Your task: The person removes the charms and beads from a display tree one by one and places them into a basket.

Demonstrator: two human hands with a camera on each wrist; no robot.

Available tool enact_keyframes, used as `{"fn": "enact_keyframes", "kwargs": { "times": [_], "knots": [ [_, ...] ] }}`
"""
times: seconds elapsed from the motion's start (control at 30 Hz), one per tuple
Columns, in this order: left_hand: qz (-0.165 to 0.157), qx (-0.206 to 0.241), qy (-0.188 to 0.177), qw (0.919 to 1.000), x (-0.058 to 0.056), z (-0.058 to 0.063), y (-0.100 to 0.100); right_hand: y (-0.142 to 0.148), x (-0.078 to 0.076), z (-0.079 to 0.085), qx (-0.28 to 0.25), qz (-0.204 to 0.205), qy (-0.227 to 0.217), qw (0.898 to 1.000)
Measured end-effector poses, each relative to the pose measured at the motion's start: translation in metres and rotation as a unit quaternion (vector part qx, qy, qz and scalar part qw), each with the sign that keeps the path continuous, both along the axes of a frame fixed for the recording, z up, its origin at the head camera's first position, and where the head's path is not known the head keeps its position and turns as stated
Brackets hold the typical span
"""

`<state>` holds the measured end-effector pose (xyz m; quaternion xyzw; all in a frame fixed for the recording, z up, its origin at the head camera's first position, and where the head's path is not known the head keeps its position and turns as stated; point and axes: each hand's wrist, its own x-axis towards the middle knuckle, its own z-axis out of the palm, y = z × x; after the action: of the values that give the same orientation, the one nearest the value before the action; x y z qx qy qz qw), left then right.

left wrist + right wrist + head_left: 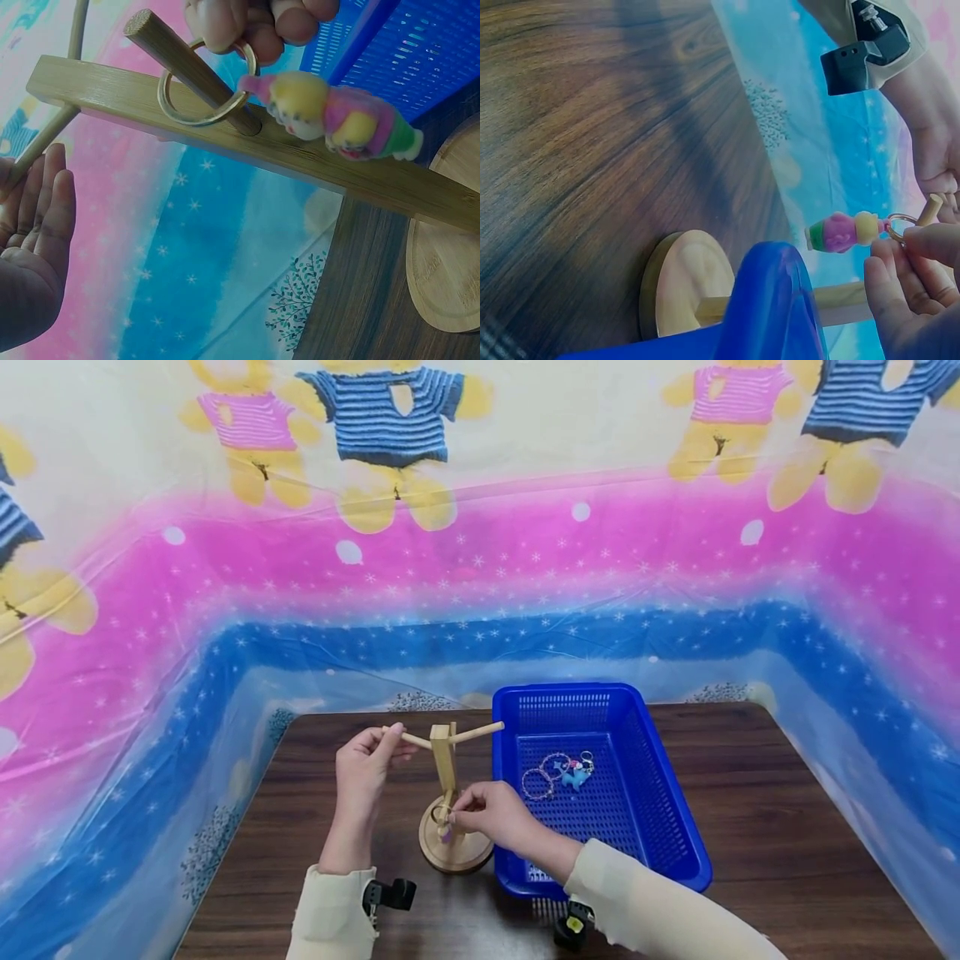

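A wooden peg stand (446, 768) with a round base stands upright on the table. With thumb and fingers, my left hand (367, 772) pinches the tip of its upper left peg. The right hand (498, 814) pinches the metal ring (166, 105) of a keychain at a lower peg. In the left wrist view, that ring is around the peg (180, 64), near its middle. A small figure charm (360, 124) in pink, yellow and green hangs from the ring. The charm (844, 232) also shows beside the right fingertips in the right wrist view.
Right of the stand is a blue plastic basket (678, 827), close to its base. Inside lie beaded bracelets (537, 797) and a blue charm keychain (573, 778). A patterned cloth (465, 568) hangs behind the brown table (780, 827).
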<state>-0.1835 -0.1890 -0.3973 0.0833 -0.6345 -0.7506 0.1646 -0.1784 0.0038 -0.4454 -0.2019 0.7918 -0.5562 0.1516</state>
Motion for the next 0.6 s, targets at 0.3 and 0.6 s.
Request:
{"fn": "enact_keyframes", "kwargs": {
  "times": [0.3,0.6],
  "knots": [
    [-0.001,0.002,0.003,1.0000,0.0004,-0.0002,0.0002,0.0018,0.0046,0.0043,-0.001,0.009,-0.012,1.000],
    [0.001,-0.002,0.001,1.0000,-0.0005,-0.0002,0.0003,0.0029,0.0064,0.0054,-0.001,0.022,-0.009,1.000]
  ]
}}
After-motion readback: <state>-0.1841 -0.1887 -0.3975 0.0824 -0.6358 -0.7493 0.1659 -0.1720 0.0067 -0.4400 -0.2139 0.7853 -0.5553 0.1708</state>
